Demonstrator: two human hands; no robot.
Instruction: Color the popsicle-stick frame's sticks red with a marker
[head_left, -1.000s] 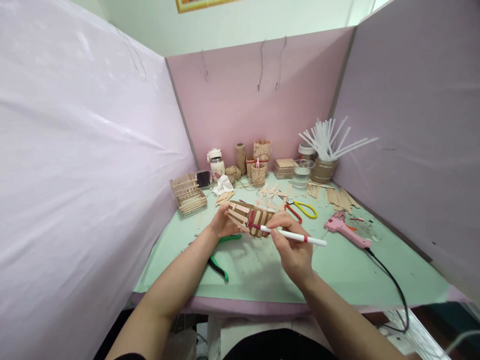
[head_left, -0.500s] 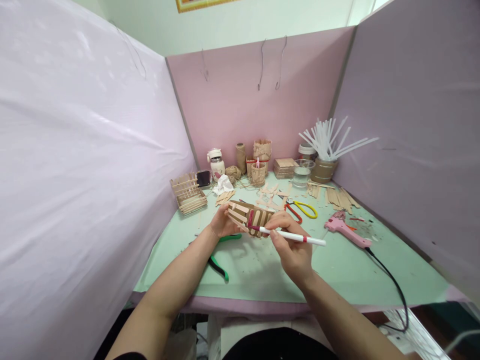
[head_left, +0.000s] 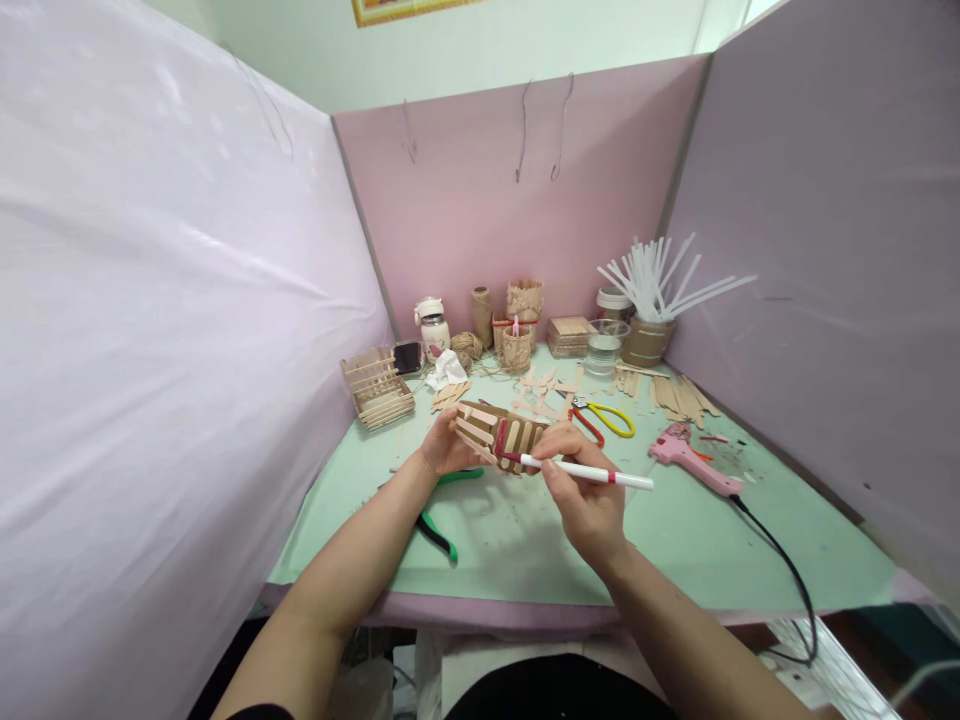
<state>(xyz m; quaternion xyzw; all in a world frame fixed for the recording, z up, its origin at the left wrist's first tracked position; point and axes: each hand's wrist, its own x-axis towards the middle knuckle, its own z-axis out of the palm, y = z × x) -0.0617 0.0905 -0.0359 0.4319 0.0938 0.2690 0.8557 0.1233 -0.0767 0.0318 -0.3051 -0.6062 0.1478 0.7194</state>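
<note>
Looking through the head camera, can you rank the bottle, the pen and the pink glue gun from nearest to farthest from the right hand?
From the right hand:
1. Pen, held in it.
2. Glue gun, off to the right.
3. Bottle, at the back left.

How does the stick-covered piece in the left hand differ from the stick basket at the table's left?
The stick-covered piece is held up in the left hand; the stick basket rests on the table. The piece bears a dark pink streak; the basket shows only wood tones. The piece has brown backing between its sticks, the basket open gaps. Both have light wooden sticks.
</note>
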